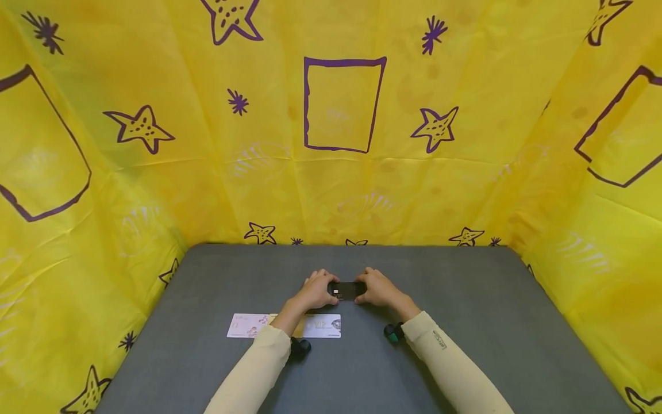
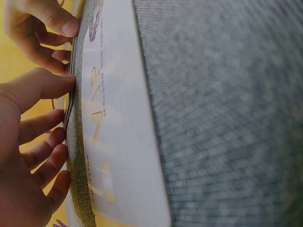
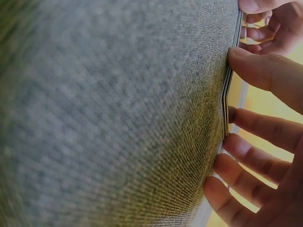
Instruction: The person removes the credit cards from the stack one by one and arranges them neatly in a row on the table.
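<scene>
A black card (image 1: 345, 291) with a small light chip and the letters VIP lies between both hands near the middle of the table. At its left end, my left hand (image 1: 316, 291) pinches it between thumb and fingers. The right hand (image 1: 381, 289) grips the opposite end with its thumb on the near edge. Seen edge-on in the right wrist view, it is a thin stack of cards (image 3: 226, 101) with striped edges, low against the cloth. The cards' far edges are mostly hidden behind the thumbs and fingers.
Nearer the person, a pink card (image 1: 247, 326), a yellow card (image 1: 299, 329) and a white card (image 1: 327, 326) form a row, partly covered by the left forearm. Grey cloth (image 1: 439, 345) covers the table. Yellow patterned curtains (image 1: 341, 190) enclose its back and sides.
</scene>
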Tool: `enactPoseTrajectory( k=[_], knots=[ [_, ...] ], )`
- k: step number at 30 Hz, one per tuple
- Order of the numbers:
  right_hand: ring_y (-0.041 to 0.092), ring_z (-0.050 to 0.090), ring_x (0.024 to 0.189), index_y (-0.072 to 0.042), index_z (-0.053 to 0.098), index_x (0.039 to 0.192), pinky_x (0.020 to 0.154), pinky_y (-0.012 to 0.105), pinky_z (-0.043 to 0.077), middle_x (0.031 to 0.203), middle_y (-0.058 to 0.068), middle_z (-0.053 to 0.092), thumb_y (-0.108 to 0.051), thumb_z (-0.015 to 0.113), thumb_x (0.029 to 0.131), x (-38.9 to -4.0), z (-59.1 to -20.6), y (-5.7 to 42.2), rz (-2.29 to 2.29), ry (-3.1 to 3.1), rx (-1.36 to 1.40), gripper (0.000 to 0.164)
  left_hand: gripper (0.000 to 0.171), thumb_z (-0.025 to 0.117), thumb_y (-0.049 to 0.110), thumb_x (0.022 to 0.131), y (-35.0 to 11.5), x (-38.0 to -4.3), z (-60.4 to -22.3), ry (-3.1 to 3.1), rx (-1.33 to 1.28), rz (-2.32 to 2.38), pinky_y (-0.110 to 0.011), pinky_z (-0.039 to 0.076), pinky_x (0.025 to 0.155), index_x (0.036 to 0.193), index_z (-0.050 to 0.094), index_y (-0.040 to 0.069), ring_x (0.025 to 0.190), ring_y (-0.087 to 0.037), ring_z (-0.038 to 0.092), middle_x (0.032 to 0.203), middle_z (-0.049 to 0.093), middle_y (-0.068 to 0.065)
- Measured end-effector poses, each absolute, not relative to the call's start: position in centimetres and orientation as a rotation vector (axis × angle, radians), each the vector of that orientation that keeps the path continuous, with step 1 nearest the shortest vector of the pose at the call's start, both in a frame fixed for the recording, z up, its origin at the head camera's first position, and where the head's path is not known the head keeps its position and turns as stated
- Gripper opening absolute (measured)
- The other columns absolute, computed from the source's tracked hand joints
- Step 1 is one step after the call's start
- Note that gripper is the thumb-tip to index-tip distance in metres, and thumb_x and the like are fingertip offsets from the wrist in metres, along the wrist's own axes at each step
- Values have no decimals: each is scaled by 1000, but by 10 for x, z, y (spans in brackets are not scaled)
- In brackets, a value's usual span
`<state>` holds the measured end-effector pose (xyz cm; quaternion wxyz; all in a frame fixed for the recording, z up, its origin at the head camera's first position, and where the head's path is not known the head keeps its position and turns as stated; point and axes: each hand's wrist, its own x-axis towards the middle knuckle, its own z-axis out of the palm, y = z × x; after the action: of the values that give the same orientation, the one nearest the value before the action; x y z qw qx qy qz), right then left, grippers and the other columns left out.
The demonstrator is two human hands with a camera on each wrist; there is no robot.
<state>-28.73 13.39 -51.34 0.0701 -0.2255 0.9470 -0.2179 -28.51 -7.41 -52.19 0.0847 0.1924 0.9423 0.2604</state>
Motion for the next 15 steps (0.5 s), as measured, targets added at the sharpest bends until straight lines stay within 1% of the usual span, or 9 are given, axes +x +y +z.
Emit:
enactPoseTrajectory(
  k=[9,15],
  knots=[
    [23,55,95,-3,68,117,88,43,47,107,11,59,-25,83,76,-290,-513,138,-641,2821,-717,49,51,80,25,77,-76,-286,-520,2780,594,792,-49,36,95,123,64,10,111,-29,48,119,57,-11],
    [24,56,97,-4,67,119,91,44,47,109,11,60,-27,81,77,-292,-513,139,-650,2812,-718,49,50,79,26,78,-78,-289,-519,2767,583,794,-52,36,100,124,64,11,114,-30,49,123,58,-12]
  ],
)
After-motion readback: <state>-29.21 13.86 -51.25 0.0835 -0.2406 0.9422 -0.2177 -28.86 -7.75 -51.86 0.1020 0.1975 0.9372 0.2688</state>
